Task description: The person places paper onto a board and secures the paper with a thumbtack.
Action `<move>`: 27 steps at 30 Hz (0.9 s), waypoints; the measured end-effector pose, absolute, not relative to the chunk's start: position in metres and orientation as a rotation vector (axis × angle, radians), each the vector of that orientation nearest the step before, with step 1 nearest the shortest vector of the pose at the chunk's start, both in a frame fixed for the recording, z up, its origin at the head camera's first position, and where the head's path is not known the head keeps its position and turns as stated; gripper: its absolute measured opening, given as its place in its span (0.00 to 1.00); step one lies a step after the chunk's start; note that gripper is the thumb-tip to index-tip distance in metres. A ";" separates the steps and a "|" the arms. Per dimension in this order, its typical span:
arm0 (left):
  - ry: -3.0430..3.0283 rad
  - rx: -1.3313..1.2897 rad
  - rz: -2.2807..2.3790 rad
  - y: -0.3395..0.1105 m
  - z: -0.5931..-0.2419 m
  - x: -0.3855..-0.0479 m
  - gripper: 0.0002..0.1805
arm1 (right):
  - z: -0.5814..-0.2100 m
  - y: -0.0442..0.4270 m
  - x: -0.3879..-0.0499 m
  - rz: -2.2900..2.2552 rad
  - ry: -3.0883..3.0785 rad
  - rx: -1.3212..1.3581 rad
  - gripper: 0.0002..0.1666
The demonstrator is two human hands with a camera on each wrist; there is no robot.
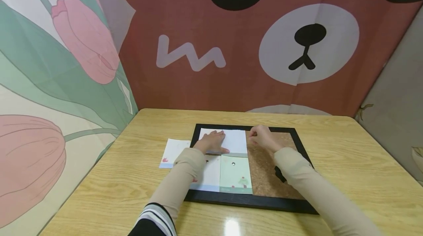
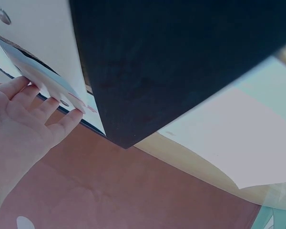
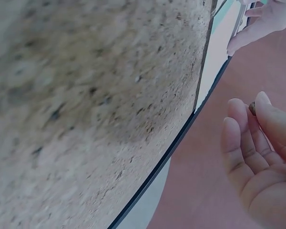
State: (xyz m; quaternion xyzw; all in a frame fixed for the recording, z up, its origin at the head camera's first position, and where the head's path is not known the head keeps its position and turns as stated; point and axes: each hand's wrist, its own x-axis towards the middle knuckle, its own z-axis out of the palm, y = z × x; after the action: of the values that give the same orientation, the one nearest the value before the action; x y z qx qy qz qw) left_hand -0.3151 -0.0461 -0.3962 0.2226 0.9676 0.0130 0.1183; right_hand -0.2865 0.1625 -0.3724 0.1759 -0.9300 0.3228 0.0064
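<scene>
My left hand (image 1: 212, 142) lies with straight fingers on the white paper sheets (image 1: 236, 139) at the top left of a black-framed cork board (image 1: 261, 177). In the left wrist view, the fingertips of that hand (image 2: 31, 112) rest against the paper's surface. My right hand (image 1: 262, 136) is over the board's top edge, beside the sheets' right side. Between thumb and forefinger it pinches a small brownish thumbtack (image 3: 252, 108). Below the sheets, a pale green sheet (image 1: 236, 177) and a white sheet (image 1: 211, 173) are on the cork, each with a round metal tack.
Another white sheet (image 1: 173, 151) lies on the wooden table (image 1: 132, 177), left of the board. A dark object (image 1: 280, 174) shows beneath the right wrist, partly hidden by it. Behind the table hangs a printed cloth (image 1: 185, 89).
</scene>
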 end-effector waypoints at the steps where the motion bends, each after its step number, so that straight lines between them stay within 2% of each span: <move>1: 2.830 0.651 0.036 -0.046 -0.397 -0.315 0.44 | -0.373 0.161 -0.288 0.995 -2.903 0.563 0.04; 27: 2.826 0.646 0.026 -0.046 -0.399 -0.319 0.44 | -0.383 0.138 -0.320 0.930 -2.908 0.532 0.03</move>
State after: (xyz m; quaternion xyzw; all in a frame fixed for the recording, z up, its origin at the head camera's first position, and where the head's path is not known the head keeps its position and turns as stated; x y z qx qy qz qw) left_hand -0.3190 -0.0461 -0.3986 0.2212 0.9677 0.0090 0.1209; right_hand -0.3196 0.1380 -0.3834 0.1717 -0.9381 0.2999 0.0214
